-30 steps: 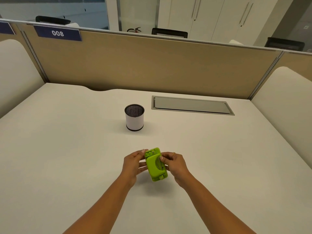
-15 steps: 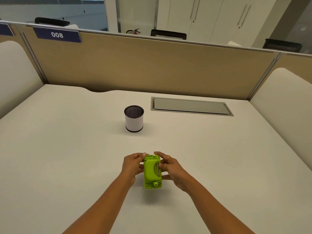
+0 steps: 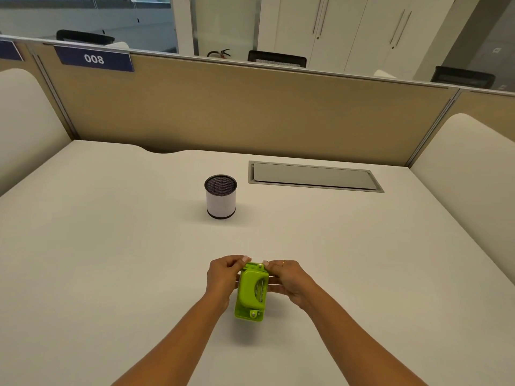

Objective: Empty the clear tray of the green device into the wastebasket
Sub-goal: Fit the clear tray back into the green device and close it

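A lime-green device (image 3: 250, 293), shaped like a small hole punch, is held just above the white desk near its front middle. My left hand (image 3: 223, 277) grips its left side and far end. My right hand (image 3: 289, 277) grips its right side, fingertips at the far end. The device's green top faces me; its clear tray is hidden from this angle. The wastebasket (image 3: 220, 196), a small white cylinder with a black mesh inside and a black rim, stands upright farther back on the desk, well apart from both hands.
A grey rectangular cable hatch (image 3: 315, 176) lies flush in the desk at the back right. Tan partition panels (image 3: 250, 107) wall the desk at the back, cream panels at both sides.
Both hands have turned the green device from a tilt to lie lengthwise toward me, and shifted their fingertips to its far end. The wastebasket has not moved.
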